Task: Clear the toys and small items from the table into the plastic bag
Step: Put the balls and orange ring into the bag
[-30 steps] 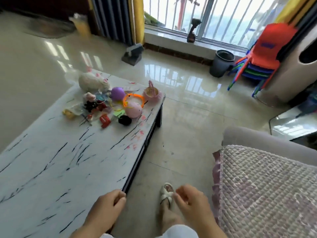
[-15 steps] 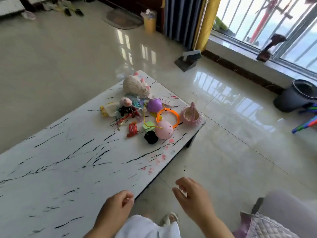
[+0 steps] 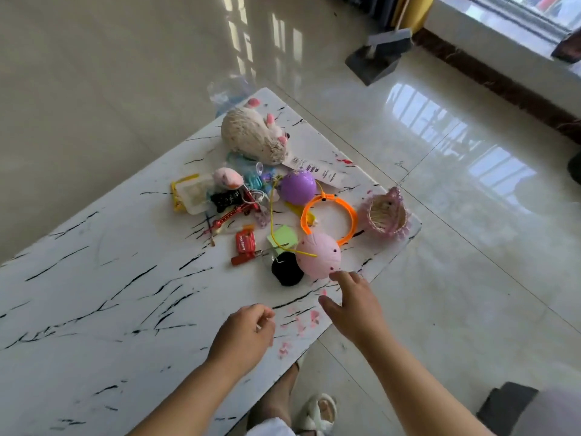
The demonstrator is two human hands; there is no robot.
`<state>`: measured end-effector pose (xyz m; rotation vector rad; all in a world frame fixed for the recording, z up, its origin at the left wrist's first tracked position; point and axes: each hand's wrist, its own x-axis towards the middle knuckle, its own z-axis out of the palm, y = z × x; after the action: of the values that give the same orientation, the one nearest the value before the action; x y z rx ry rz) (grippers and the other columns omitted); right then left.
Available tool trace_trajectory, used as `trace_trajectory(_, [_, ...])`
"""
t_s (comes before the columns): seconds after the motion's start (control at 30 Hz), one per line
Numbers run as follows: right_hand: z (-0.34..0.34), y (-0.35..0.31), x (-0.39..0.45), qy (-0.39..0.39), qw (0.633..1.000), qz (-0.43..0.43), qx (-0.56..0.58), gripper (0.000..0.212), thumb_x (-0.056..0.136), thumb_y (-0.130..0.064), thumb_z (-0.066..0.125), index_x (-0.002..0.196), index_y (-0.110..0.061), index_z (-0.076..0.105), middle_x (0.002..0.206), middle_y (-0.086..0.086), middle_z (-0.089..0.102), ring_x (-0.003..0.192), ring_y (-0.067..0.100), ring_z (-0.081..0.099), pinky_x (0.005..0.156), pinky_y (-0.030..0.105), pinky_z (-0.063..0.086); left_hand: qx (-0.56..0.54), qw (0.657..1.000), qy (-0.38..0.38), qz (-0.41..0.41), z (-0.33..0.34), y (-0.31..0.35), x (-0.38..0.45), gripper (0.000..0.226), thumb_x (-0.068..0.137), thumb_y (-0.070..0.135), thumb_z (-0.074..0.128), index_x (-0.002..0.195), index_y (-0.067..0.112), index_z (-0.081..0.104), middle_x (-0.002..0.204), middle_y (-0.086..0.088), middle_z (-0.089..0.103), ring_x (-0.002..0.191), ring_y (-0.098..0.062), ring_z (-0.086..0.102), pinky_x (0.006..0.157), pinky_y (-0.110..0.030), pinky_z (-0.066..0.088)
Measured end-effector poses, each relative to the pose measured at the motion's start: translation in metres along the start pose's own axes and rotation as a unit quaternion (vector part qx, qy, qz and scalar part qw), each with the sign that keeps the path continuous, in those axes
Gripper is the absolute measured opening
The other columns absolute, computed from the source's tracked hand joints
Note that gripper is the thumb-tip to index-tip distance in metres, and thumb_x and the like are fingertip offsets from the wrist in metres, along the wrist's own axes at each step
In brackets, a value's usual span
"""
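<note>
Both hands have come forward over the marble-patterned table [image 3: 94, 309] since half a second ago, when they hung back at its near edge. Right hand [image 3: 352, 306] now reaches out, fingers spread and empty, fingertips just short of the pink ball [image 3: 319, 256]; no contact that I can see. Left hand [image 3: 243, 333] trails behind, nearer the person than the ball, fingers loosely curled; a thin pale sliver shows at them, too small to identify. The toy pile is unmoved: black pom-pom [image 3: 286, 269] touching the pink ball's left side, orange hoop [image 3: 330, 218] just beyond it, purple ball [image 3: 297, 187] and plush mouse [image 3: 251, 136] further beyond, small basket [image 3: 385, 215] to its right. A clear plastic bag [image 3: 228, 92] appears to lie past the mouse at the far edge. Judgement: clearing not begun; pink ball likely first pick.
</note>
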<state>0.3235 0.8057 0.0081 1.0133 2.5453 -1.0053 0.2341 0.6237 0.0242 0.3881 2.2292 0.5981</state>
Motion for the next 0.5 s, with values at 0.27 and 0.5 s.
trace_trajectory(0.27, [0.043, -0.005, 0.123, -0.025, 0.996, 0.022, -0.083, 0.080, 0.073, -0.052, 0.065, 0.140, -0.037, 0.024, 0.152, 0.005, 0.016, 0.140, 0.030, 0.011, 0.111, 0.045, 0.021, 0.009, 1.000, 0.010, 0.016, -0.008, 0.025, 0.129, 0.022, 0.090, 0.026, 0.054, 0.110, 0.023, 0.063, 0.107, 0.005, 0.057, 0.091, -0.010, 0.057, 0.083, -0.025, 0.047])
trace_trajectory(0.5, [0.060, 0.020, 0.148, 0.017, 0.998, 0.027, -0.049, 0.068, 0.067, -0.048, 0.065, 0.127, -0.032, 0.039, 0.120, -0.001, 0.040, 0.113, 0.026, 0.035, 0.085, 0.034, 0.044, 0.034, 0.994, 0.085, 0.063, -0.015, 0.063, 0.230, 0.043, 0.083, 0.023, 0.063, 0.124, 0.016, 0.054, 0.126, -0.006, 0.049, 0.116, -0.023, 0.048, 0.098, -0.029, 0.036])
